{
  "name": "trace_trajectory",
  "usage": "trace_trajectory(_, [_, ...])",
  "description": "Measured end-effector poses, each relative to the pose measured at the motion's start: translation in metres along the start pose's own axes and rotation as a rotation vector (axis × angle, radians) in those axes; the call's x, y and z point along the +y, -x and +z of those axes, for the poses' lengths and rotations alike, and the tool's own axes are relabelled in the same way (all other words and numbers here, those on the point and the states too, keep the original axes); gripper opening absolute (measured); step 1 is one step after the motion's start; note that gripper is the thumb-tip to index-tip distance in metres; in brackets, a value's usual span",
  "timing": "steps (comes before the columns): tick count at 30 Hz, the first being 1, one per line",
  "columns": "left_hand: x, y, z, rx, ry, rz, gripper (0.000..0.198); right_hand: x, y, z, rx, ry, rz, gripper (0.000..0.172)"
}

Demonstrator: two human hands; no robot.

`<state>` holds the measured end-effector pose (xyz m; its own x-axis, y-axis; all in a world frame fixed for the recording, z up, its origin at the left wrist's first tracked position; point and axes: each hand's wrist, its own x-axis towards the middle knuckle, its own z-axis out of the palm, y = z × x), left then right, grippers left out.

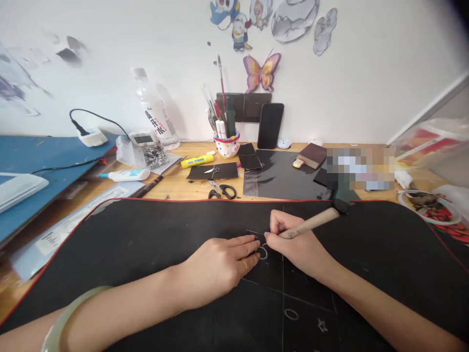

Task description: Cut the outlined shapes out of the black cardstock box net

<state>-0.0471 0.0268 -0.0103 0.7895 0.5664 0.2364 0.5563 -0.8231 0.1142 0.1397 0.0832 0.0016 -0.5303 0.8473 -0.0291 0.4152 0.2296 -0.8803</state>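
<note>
Black paper [252, 303] lies on the dark mat, marked with thin light lines, small ovals and a star [322, 325]. My right hand [298, 244] is closed round a thick beige pen [311, 222], its tip down at the paper beside a drawn oval [263, 253]. Flat on the paper just left of that tip rests my left hand [223, 261], fingers stretched out, with a ring on one finger. A pale green bangle [73, 313] circles the left forearm.
Beyond the red-edged mat [146, 234] lie scissors [222, 189], a yellow glue stick [197, 161] and black paper pieces [212, 171]. A pen cup [226, 143], a water bottle [156, 112] and a phone [270, 125] stand near the wall. A white glue bottle [128, 175] lies left.
</note>
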Motion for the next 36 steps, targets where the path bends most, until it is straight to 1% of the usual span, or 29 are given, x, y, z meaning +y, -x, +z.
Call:
trace_trajectory(4, [-0.001,0.002,0.002,-0.001,-0.025,-0.005,0.031,0.005,0.002,0.001,0.015,0.084,-0.017,0.024])
trace_trajectory(8, [-0.003,0.002,-0.002,-0.019,-0.016,-0.027,0.030,0.008,0.001,-0.003,-0.073,0.082,-0.026,0.023])
trace_trajectory(11, [-0.004,0.002,-0.004,-0.022,0.001,-0.012,0.030,0.009,-0.001,-0.006,-0.132,0.086,-0.027,0.023])
trace_trajectory(19, [-0.008,0.003,-0.001,-0.030,0.074,-0.014,0.032,0.008,-0.004,-0.007,-0.168,0.195,-0.067,0.024])
trace_trajectory(23, [-0.009,0.004,0.000,-0.017,0.079,-0.001,0.031,0.006,-0.007,-0.008,-0.208,0.195,-0.074,0.024])
trace_trajectory(26, [-0.009,0.005,0.000,-0.032,0.059,0.000,0.031,0.006,-0.008,-0.008,-0.230,0.194,-0.080,0.024])
trace_trajectory(30, [-0.009,0.005,-0.002,-0.046,0.036,0.013,0.032,0.007,-0.008,-0.007,-0.228,0.199,-0.095,0.025])
trace_trajectory(36, [-0.009,0.006,-0.003,-0.060,0.011,0.019,0.033,0.009,-0.004,-0.006,-0.181,0.230,-0.090,0.026])
